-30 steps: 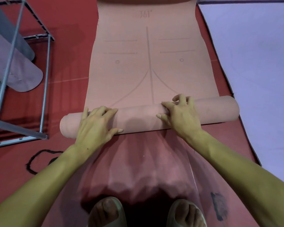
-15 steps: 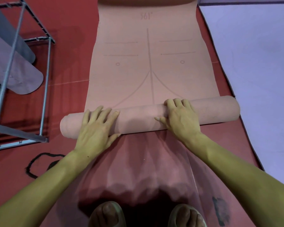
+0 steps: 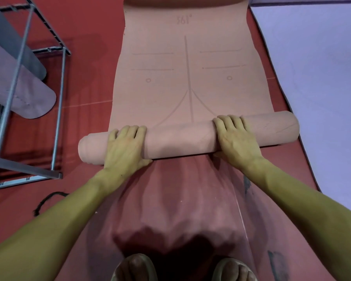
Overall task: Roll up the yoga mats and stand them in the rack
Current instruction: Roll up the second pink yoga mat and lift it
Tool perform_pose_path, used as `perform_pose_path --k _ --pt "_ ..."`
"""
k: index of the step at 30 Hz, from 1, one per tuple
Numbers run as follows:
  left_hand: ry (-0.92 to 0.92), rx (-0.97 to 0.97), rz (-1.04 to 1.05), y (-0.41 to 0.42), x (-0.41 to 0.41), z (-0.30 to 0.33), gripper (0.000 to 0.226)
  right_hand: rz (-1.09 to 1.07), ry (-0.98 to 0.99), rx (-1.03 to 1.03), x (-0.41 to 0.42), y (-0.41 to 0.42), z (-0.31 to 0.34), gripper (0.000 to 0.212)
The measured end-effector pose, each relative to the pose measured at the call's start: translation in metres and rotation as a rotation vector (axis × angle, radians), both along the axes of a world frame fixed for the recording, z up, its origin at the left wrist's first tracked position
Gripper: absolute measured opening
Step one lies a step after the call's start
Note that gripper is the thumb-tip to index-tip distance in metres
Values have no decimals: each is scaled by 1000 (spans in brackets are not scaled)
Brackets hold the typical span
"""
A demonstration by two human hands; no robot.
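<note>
A pink yoga mat point(image 3: 186, 63) lies on the red floor, its near end wound into a thick roll point(image 3: 180, 140) lying crosswise in front of me. My left hand point(image 3: 126, 147) lies over the roll's left part, its fingers curled over the top and the thumb at the near side. My right hand point(image 3: 235, 138) grips the right part in the same way. The flat part with printed lines stretches away from me. The metal rack point(image 3: 58, 102) stands to the left.
Two rolled mats, a grey one point(image 3: 12, 43) and a mauve one point(image 3: 28, 98), stand in the rack. A lavender mat point(image 3: 316, 78) lies flat on the right, close to the roll's right end. A black cord point(image 3: 47, 199) lies at the lower left. My sandalled feet point(image 3: 134, 268) are at the bottom edge.
Both hands have pushed the roll a little farther away from me, and their fingers now wrap further over its top. Less flat mat shows beyond the roll.
</note>
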State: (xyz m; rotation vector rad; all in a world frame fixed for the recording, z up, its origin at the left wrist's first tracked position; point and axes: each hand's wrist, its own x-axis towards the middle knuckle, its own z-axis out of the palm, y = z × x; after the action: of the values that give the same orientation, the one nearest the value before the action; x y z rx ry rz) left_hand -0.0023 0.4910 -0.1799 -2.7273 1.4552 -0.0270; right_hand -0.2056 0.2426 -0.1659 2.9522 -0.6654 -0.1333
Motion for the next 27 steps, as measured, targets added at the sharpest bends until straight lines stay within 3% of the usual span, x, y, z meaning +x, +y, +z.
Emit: perform_pose_path --k 3,7,11,14,17,21,24,27 --pt "94 -30 -32 0 14 5 91 -16 -2 29 6 -6 0 100" --pt "275 95 -58 3 20 17 86 22 100 152 -2 -15 7 100" --pt "456 214 -91 12 10 26 84 -6 282 356 -22 -11 23 115" --pt "659 296 -124 20 1 31 90 -43 418 499 -37 -1 32 117" --pt "944 403 -94 27 -7 29 72 -61 504 689 -53 6 37 110" --pt "1145 383 -16 37 -15 28 56 -160 402 881 -74 6 36 103" --pt "1118 367 -44 39 -16 30 61 -106 364 777 -80 10 33 90" --pt "995 312 -59 46 -14 27 76 -24 375 501 -81 21 37 93"
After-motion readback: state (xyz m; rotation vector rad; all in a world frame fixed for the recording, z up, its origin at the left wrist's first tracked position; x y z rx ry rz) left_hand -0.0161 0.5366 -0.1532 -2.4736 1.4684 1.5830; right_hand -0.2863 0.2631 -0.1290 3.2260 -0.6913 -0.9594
